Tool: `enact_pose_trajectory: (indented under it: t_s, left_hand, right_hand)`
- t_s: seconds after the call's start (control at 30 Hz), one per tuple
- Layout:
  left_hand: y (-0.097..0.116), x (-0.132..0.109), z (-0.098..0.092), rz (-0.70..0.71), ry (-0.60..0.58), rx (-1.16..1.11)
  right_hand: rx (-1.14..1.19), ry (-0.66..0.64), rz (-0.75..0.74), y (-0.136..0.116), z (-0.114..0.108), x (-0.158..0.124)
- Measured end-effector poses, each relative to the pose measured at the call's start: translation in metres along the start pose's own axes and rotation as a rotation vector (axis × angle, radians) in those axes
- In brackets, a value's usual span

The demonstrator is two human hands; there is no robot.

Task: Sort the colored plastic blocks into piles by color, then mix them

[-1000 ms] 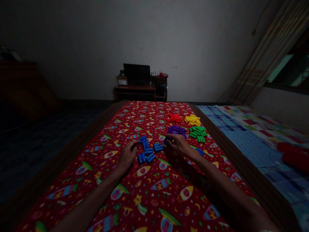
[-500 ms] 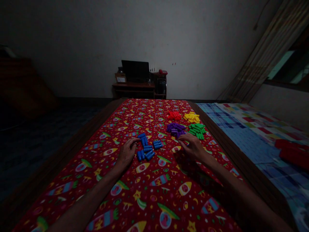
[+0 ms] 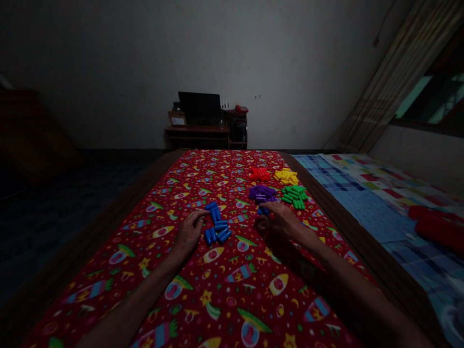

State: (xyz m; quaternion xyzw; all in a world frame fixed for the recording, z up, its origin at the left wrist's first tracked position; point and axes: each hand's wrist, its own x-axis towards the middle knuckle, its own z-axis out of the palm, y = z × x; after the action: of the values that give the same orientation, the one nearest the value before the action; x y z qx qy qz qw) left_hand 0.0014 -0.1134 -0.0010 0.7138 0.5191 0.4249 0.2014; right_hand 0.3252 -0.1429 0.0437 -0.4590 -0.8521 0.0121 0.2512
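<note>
A loose group of short blue plastic cylinders (image 3: 220, 225) lies on the red patterned cloth. Beside its left edge rests my left hand (image 3: 188, 230), fingers curved and thumb apart, its fingertips close to the upper pieces; it appears to hold none. My right hand (image 3: 281, 220) has its fingers closed around several blue cylinders (image 3: 263, 210), mostly hidden by the fingers. Just beyond that hand is a pile of purple cylinders (image 3: 261, 193). A green pile (image 3: 295, 195) lies right of the purple one, with red pieces (image 3: 260, 174) and yellow pieces (image 3: 286, 176) farther back.
The red cloth (image 3: 213, 309) with a rocket print covers a long table with brown edges. To the right is a bed surface with a blue checked sheet (image 3: 348, 203) and a dark red cloth (image 3: 438, 229). A desk with a monitor (image 3: 200, 107) stands against the far wall.
The small row of blue cylinders that lay right of the main blue group has gone from that spot; blue cylinders are now in my right hand near the purple pile. My left hand has barely moved.
</note>
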Motion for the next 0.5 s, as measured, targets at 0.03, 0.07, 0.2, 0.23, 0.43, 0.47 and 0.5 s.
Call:
enact_pose_trajectory:
  t_s: [0.03,0.07,0.2,0.23,0.43,0.47,0.5]
  left_hand:
    - [0.000,0.000,0.000,0.003,0.002,0.002]
    - [0.001,0.000,0.001,0.004,0.006,0.003]
    - [0.000,0.001,0.002,0.002,0.019,0.000]
    - [0.000,0.001,0.002,-0.001,0.022,-0.002]
    - [-0.001,0.000,0.001,-0.018,0.007,-0.018]
    - [-0.001,0.000,0.001,-0.021,0.008,-0.019]
    - [-0.002,0.000,0.001,-0.025,0.012,-0.021]
  right_hand:
    - [-0.009,0.020,0.064,0.011,-0.010,-0.009]
    - [-0.021,0.023,0.131,0.021,-0.018,-0.018]
    - [-0.049,-0.042,0.320,0.044,-0.031,-0.044]
    - [-0.038,-0.047,0.334,0.045,-0.032,-0.047]
    - [-0.008,0.145,0.215,0.021,-0.027,-0.015]
    - [0.018,0.150,0.173,0.011,-0.023,-0.005]
    - [0.054,0.126,0.123,0.000,-0.016,0.006]
